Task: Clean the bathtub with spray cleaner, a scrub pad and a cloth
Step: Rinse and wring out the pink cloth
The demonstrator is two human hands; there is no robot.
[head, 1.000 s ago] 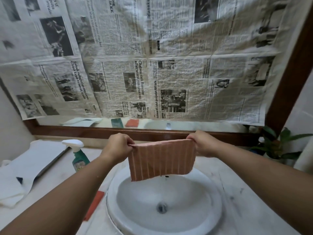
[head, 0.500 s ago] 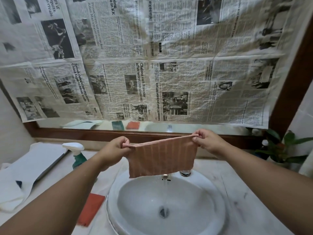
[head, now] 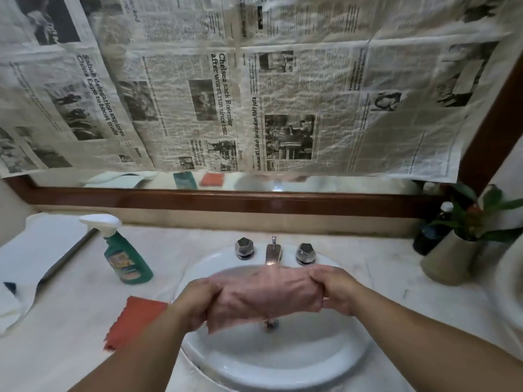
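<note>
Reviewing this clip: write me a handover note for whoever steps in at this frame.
Hands: left hand and right hand each grip an end of the pink cloth, bunched under the tap over the sink, water apparently running onto it.
On the counter left of the sink: spray bottle upright, red scrub pad flat.
Done: cloth being wetted.
Left: no bathtub in view; spraying, scrubbing, wiping seem undone.

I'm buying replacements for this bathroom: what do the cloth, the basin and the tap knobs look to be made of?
The cloth: soft pinkish fabric, matte, perhaps microfibre; it creases and drapes limply. The basin: probably glazed white ceramic; smooth with a soft sheen. The tap knobs: polished metal or chrome plating, which I cannot tell; faceted and reflective.
</note>
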